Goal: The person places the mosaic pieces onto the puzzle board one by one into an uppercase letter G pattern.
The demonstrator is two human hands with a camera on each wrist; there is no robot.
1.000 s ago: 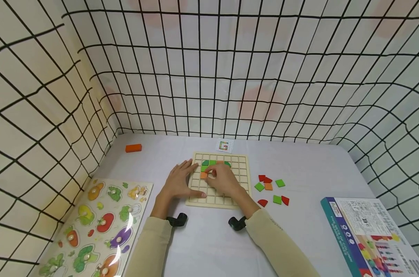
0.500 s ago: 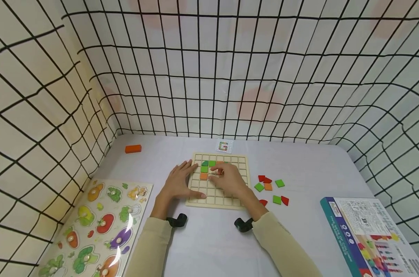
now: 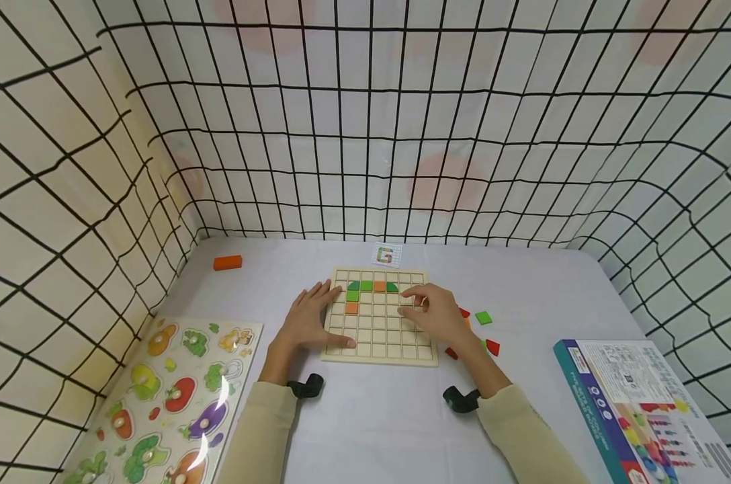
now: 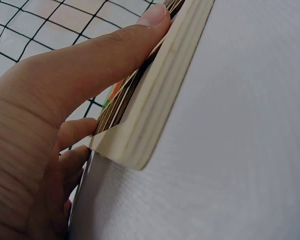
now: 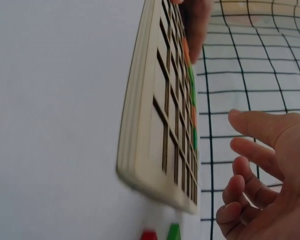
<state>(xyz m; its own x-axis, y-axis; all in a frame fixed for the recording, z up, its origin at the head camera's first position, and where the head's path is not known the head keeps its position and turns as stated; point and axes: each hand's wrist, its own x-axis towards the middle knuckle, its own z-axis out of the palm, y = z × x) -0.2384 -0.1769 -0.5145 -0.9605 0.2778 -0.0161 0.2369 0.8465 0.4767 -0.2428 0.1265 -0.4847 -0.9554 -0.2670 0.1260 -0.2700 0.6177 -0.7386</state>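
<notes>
A pale wooden grid board (image 3: 377,329) lies flat in the head view. Along its upper left run a dark green rounded piece (image 3: 354,286), a green square (image 3: 366,286), an orange square (image 3: 379,287) and another dark green rounded piece (image 3: 392,287). Below the first piece sit a green square (image 3: 353,296) and an orange square (image 3: 351,308). My left hand (image 3: 308,319) rests at the board's left side, fingers spread, thumb over its near part. Over the board's right side, my right hand (image 3: 438,314) hovers with thumb and forefinger apart, holding nothing visible.
Loose red and green tiles (image 3: 483,317) lie right of the board, partly hidden by my right hand. A small G pattern card (image 3: 386,255) is behind it. An orange block (image 3: 228,263), a vegetable puzzle board (image 3: 178,396) and a box (image 3: 637,396) surround; black netting stands behind.
My right hand has moved right, away from the orange square on the left, uncovering the row of pieces. The left hand stays on the board.
</notes>
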